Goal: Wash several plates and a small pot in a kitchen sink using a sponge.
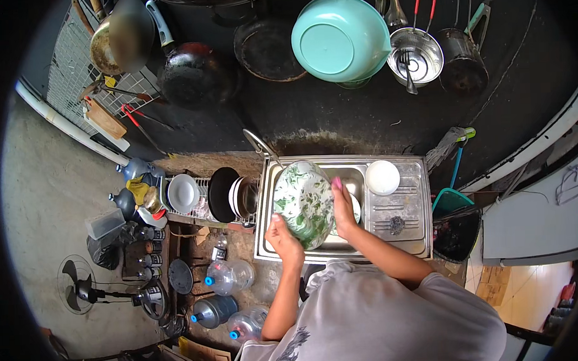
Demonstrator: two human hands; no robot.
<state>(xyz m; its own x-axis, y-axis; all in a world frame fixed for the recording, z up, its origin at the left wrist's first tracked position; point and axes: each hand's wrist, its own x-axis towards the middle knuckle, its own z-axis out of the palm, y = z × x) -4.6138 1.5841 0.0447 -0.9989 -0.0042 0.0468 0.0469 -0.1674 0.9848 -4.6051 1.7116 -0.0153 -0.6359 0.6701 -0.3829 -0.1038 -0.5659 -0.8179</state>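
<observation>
A large plate with a green leaf pattern [303, 206] is tilted above the basin of a stainless steel sink [327, 246]. My left hand [285, 238] grips its lower left edge, thumb on the face. On the opposite edge is my right hand [343, 207], also holding the plate. Something small and pink [337, 182] shows at the right fingertips; what it is I cannot tell. Partly hidden behind that hand, white dishware [355, 209] lies in the basin. The tap [261, 143] rises at the back left, its lower end close to the plate.
A white bowl [382, 177] and a scouring pad [396, 225] sit on the drainboard [414, 209]. Left of the sink, a wire dish rack [202, 188] holds plates and a bowl. Pans and a turquoise basin [336, 40] hang on the wall. Large water bottles [215, 311] stand below left.
</observation>
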